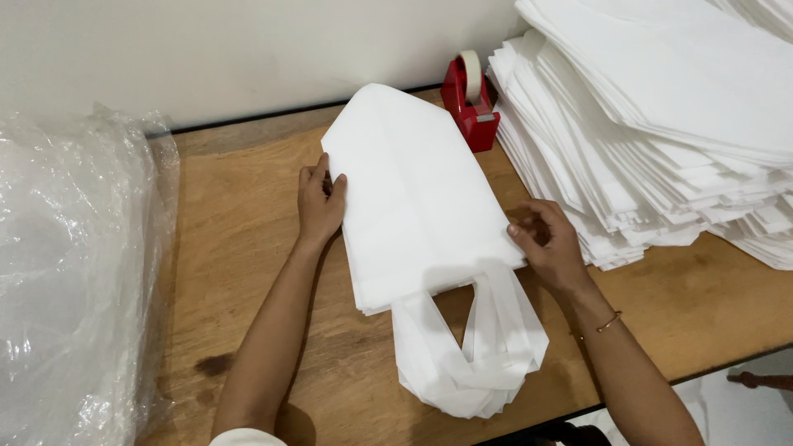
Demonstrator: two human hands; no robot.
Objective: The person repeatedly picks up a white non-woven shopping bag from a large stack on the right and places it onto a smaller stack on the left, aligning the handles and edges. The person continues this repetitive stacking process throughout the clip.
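Observation:
A small stack of white non-woven bags (413, 198) lies flat in the middle of the wooden table (239, 248), with its looped handles (471, 355) hanging toward the near edge. My left hand (320, 202) presses against the stack's left edge, fingers on the fabric. At the lower right corner of the stack, my right hand (549, 244) pinches the edge between thumb and fingers. A thin bangle circles that wrist.
A tall pile of the same white bags (661, 124) fills the right back of the table. A red tape dispenser (471, 103) stands by the wall between pile and stack. A bulky clear plastic bundle (74, 272) occupies the left side.

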